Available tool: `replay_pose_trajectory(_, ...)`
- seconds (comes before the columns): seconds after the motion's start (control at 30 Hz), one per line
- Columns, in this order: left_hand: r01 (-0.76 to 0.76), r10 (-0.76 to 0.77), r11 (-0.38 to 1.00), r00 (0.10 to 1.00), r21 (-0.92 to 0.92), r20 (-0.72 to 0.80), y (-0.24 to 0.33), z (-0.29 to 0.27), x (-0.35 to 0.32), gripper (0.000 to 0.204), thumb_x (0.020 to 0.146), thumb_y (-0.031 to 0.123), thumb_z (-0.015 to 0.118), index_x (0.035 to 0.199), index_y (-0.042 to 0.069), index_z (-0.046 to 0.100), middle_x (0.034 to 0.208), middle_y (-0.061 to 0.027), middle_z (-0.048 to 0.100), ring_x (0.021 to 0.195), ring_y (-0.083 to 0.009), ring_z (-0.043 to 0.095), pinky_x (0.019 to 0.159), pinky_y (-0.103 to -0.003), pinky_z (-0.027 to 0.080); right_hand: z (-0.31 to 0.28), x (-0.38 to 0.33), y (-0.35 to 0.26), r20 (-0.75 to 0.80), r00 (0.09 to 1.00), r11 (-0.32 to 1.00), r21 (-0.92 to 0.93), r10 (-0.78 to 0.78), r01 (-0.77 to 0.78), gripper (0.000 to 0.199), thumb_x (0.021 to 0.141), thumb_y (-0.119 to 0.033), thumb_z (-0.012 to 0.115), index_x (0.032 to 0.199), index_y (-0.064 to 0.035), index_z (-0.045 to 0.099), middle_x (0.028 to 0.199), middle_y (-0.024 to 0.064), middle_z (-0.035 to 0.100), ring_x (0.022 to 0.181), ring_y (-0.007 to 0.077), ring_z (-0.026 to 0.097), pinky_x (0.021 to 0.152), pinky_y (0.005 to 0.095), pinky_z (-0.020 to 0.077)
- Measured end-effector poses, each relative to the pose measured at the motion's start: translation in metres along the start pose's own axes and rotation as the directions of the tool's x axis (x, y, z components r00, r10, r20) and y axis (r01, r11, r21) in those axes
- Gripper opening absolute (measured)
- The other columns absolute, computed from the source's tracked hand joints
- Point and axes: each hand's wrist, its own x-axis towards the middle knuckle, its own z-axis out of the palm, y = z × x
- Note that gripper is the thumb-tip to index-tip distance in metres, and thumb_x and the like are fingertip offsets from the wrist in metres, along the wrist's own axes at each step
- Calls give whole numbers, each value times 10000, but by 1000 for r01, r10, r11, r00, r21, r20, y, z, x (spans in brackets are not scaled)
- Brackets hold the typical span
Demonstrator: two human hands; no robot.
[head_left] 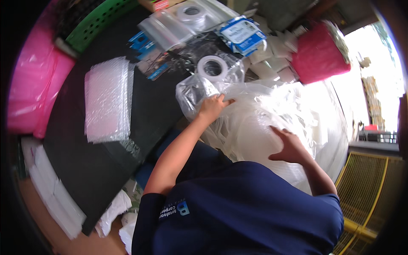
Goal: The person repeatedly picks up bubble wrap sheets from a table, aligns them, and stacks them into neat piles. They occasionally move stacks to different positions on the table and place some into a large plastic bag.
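A large heap of clear plastic bags or sheeting [250, 127] lies in front of me, crumpled at its edges and bulging toward my body. My left hand [213, 107] rests on its left side, thumb apart from slightly bent fingers. Over the right part of the heap is my right hand [291, 146], with thumb and fingers spread wide and nothing between them. Whether its fingertips touch the plastic is hard to tell. Just beyond my left hand a white roll of tape [212, 69] lies flat on clear film.
Left of the heap, a stack of bubble-wrap pouches [107, 100] lies on the black tabletop [148, 102]. Farther back are another tape roll [191, 13], a blue-and-white packet [241, 35] and a pink wrapped bundle [321, 53]. A yellow metal grate [363, 187] stands at right.
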Motion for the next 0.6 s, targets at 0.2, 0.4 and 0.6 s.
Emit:
replay_pose_trajectory(0.2, 135, -133, 991, 943, 15, 306, -14, 41, -43, 405, 849, 130, 402, 1206, 297, 497, 987, -82, 532, 888, -199, 588, 679, -379, 490, -93, -49, 1, -311, 915, 957, 55, -256, 286, 954, 499, -286, 821, 1290, -7, 366, 1179, 193, 485, 1081, 309, 490, 953, 424, 359)
replay_pose_trajectory(0.4, 160, -64, 947, 945, -280, 321, 8, 6, -58, 408, 790, 86, 453, 1175, 187, 541, 1055, -106, 527, 1003, -259, 544, 789, -375, 484, -150, -20, -26, -923, 372, 691, 202, -103, 694, 959, 504, -202, 830, 1274, 47, 316, 1135, 189, 493, 1023, 287, 519, 908, 371, 417)
replay_pose_trajectory(0.6, -97, -6, 855, 980, -509, -198, 25, -60, -98, 342, 737, 53, 591, 1070, 133, 591, 1078, -46, 534, 965, -214, 546, 791, -314, 480, -80, 142, -209, -653, -376, 482, -748, -657, 457, 678, 522, -189, 760, 1156, -159, 521, 1013, 161, 544, 927, 328, 511, 801, 439, 387)
